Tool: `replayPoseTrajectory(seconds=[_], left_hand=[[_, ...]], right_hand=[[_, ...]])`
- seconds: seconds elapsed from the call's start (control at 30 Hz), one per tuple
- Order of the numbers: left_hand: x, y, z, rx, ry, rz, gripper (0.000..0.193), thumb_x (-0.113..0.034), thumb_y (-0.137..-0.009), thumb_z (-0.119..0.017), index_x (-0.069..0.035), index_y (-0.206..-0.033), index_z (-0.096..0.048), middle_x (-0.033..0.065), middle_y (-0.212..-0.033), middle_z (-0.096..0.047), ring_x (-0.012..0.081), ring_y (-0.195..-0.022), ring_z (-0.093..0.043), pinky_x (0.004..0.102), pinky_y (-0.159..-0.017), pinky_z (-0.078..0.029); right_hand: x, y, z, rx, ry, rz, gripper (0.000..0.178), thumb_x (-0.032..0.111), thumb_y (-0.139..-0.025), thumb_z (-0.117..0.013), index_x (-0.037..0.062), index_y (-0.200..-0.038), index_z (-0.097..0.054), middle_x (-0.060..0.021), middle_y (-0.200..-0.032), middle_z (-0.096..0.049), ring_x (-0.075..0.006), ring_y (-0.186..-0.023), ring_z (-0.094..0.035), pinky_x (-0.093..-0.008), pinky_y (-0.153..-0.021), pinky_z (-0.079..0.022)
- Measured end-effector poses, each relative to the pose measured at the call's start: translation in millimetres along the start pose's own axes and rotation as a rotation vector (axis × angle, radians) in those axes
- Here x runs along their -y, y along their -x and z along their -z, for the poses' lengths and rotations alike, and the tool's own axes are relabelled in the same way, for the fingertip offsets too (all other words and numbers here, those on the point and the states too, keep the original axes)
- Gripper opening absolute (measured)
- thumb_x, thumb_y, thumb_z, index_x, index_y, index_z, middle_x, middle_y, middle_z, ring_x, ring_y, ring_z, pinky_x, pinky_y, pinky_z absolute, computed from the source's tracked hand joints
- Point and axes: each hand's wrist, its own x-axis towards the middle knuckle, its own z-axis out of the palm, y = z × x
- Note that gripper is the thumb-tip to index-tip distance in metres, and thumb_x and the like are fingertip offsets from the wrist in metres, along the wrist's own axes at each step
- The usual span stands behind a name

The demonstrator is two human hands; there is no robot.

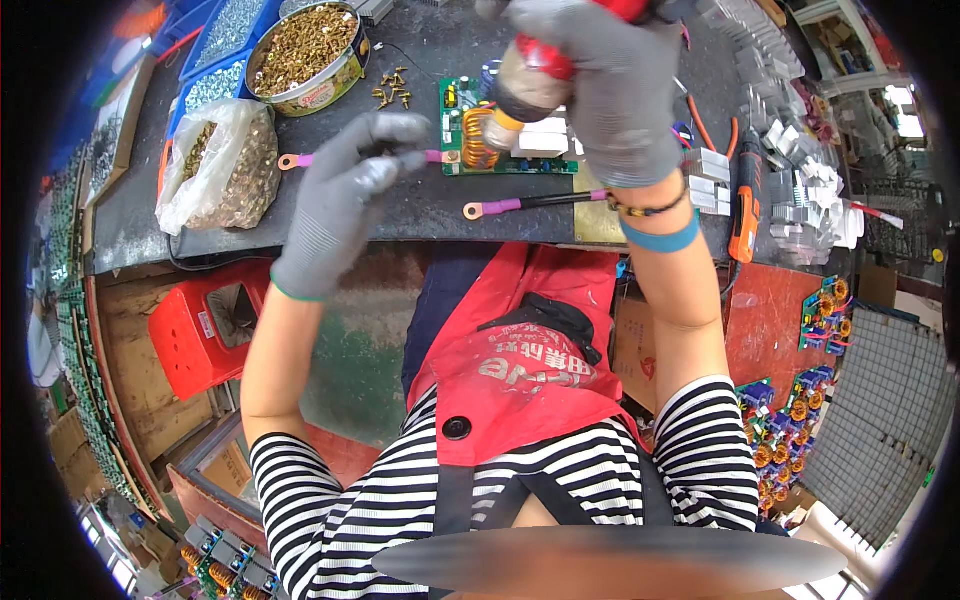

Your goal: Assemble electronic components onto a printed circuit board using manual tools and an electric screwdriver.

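My right hand (pixel 620 90), in a grey glove, is wrapped round a red cordless screwdriver (pixel 533 78). The tool tilts down toward a green circuit board (pixel 455 95), its yellow-ringed nose beside a copper coil (pixel 479 140). At the board's left edge my gloved left hand (pixel 345 185) has its fingers curled at a cable with purple ends (pixel 433 156). One ring terminal of this cable (pixel 289 162) shows left of the hand; the other meets the board's edge. The cable's middle is hidden behind my fingers. A second cable with a ring terminal (pixel 474 211) lies in front of the board.
A tub of brass screws (pixel 306 60), loose screws (pixel 393 90) and a plastic bag of small metal parts (pixel 222 165) stand left. Blue bins (pixel 215 75) lie beyond. To the right are an orange-handled tool (pixel 745 210) and metal blocks (pixel 708 180). A red stool (pixel 190 335) stands below the bench.
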Motion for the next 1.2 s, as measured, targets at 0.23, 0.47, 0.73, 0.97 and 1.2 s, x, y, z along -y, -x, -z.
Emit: replayPoseTrajectory(seconds=[0.23, 0.47, 0.73, 0.97, 1.2], left_hand=[[52, 33, -78, 0.084, 0.377, 0.303, 0.028, -0.012, -0.096, -0.06, 0.006, -0.116, -0.055, 0.0216, -0.117, -0.063, 0.0247, -0.093, -0.069, 0.0325, -0.083, -0.059], [95, 41, -114, 0.19, 0.67, 0.325, 0.03, -0.023, -0.097, -0.062, 0.001, -0.114, -0.057, 0.0168, -0.096, -0.066, 0.0164, -0.072, -0.067, 0.0252, -0.055, -0.056], [98, 49, -136, 0.076, 0.205, 0.161, 0.03, -0.01, -0.082, -0.077, 0.004, -0.107, -0.067, 0.0075, -0.087, -0.063, 0.0087, -0.062, -0.052, 0.0218, -0.051, -0.038], [90, 56, -150, 0.095, 0.147, 0.074, 0.032, -0.009, -0.08, -0.077, 0.005, -0.106, -0.065, 0.0059, -0.088, -0.062, 0.0089, -0.066, -0.055, 0.0226, -0.055, -0.042], [93, 67, -158, 0.133, 0.281, 0.133, 0.036, -0.017, -0.085, -0.076, 0.005, -0.11, -0.063, 0.0058, -0.086, -0.062, 0.0075, -0.062, -0.052, 0.021, -0.054, -0.041]], right_hand=[[-20, 42, 78, 0.27, -0.068, 0.431, 0.022, 0.012, -0.092, -0.055, -0.0009, -0.104, -0.067, -0.0194, -0.106, -0.067, -0.031, -0.097, -0.069, -0.0409, -0.085, -0.056], [-6, 63, 110, 0.26, -0.148, 0.321, 0.016, 0.009, -0.09, -0.058, -0.0004, -0.098, -0.068, -0.02, -0.106, -0.068, -0.028, -0.091, -0.07, -0.0389, -0.082, -0.057], [8, 78, 108, 0.175, -0.142, 0.319, 0.015, 0.006, -0.083, -0.066, -0.0019, -0.096, -0.067, -0.0161, -0.095, -0.069, -0.0233, -0.083, -0.07, -0.0349, -0.073, -0.059], [11, 82, 109, 0.169, 0.015, 0.346, 0.03, 0.006, -0.082, -0.067, -0.0007, -0.111, -0.06, -0.0128, -0.094, -0.069, -0.0208, -0.081, -0.069, -0.0311, -0.07, -0.057], [-2, 79, 115, 0.171, -0.084, 0.453, 0.008, 0.002, -0.072, -0.073, 0.0048, -0.077, -0.067, -0.0014, -0.082, -0.069, -0.0098, -0.073, -0.065, -0.0238, -0.064, -0.053]])
